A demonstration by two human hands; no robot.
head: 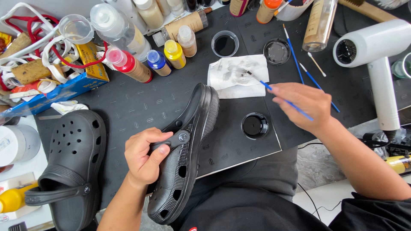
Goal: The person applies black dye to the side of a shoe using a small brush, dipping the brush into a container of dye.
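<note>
Left hand (145,156): fingers curled tight around the strap and side wall of a black clog (186,158), thumb pressed flat beside the strap rivet. The clog is held on edge, sole facing right, toe end toward the person, heel end resting on the black mat (141,102) that covers the desk.

Right hand (306,105): fingers pressed together in a pinch on a thin blue paintbrush (274,92). Its dark tip touches a white paper towel (235,77) smeared grey-black.

A second black clog (70,162) lies sole down at the left mat edge, well apart from the held one.

Containers: a small round black pot (254,125) sits just right of the held clog; a clear dish of black paint (225,44) and a dark round lid (277,51) stand behind the towel. Small squeeze bottles in a row at upper left, caps red (126,64), blue (157,62) and yellow (174,53). A flat blue and yellow box (64,87) lies at far left. White hair dryer (376,55) at right.
</note>
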